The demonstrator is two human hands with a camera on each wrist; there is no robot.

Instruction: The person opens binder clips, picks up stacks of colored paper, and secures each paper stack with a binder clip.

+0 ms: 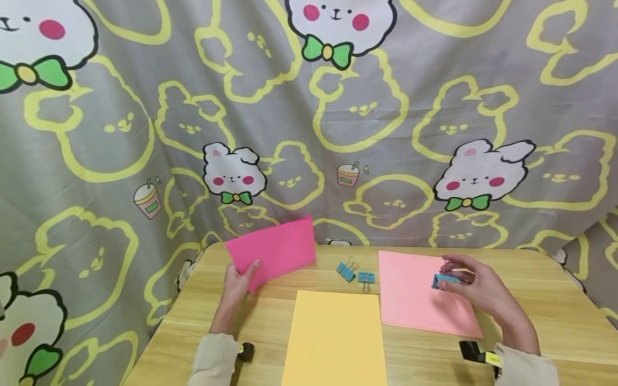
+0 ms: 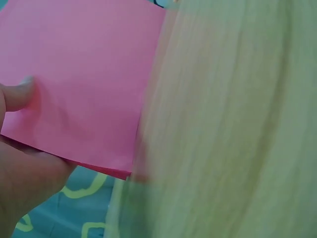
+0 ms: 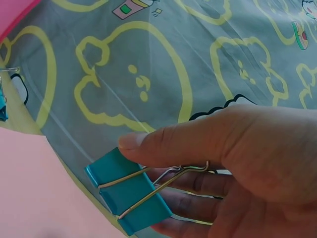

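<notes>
My left hand (image 1: 237,283) grips a stack of hot pink paper (image 1: 277,249) by its lower left side, thumb on the front face. The stack is tilted up above the table's left half, and in the left wrist view its sheet edges (image 2: 101,168) show along the bottom. In my right hand (image 1: 475,279) is a blue binder clip (image 3: 130,191), pinched between thumb and fingers, its wire handles pointing toward the palm. This hand hovers over a light pink paper stack (image 1: 410,300) on the right of the table.
Several more blue binder clips (image 1: 366,277) lie at the back middle of the wooden table (image 1: 193,311). A yellow paper stack (image 1: 335,338) lies at the front middle. Behind the table hangs a grey patterned curtain (image 1: 289,118).
</notes>
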